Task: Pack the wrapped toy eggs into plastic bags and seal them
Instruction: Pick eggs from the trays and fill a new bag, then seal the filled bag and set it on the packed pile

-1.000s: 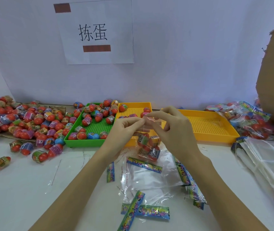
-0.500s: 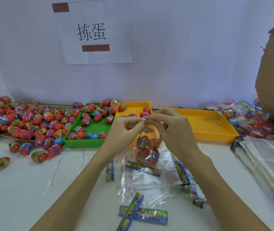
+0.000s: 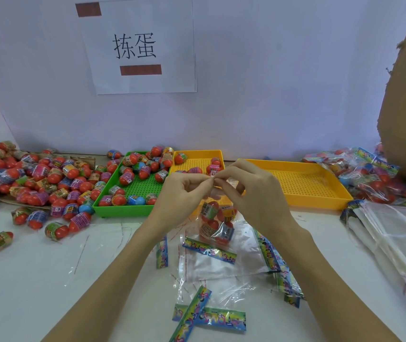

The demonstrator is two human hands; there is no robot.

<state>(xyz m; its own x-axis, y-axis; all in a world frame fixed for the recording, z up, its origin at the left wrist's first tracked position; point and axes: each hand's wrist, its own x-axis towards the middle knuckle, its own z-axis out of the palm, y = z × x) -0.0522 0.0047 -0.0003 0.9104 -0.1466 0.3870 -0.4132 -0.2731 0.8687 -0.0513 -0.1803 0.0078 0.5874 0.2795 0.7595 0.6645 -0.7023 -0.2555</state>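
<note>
Both hands pinch the mouth of a small clear plastic bag (image 3: 215, 222) of red wrapped toy eggs: the left hand (image 3: 182, 193) and right hand (image 3: 253, 191) meet grip to grip at its top edge, probably to press the seal while the eggs hang above the white worktop (image 3: 36, 280). Loose empty bags (image 3: 221, 262) lie underneath; a green tray (image 3: 123, 206) and yellow tray (image 3: 308, 201) sit behind, clear of the work.
</note>
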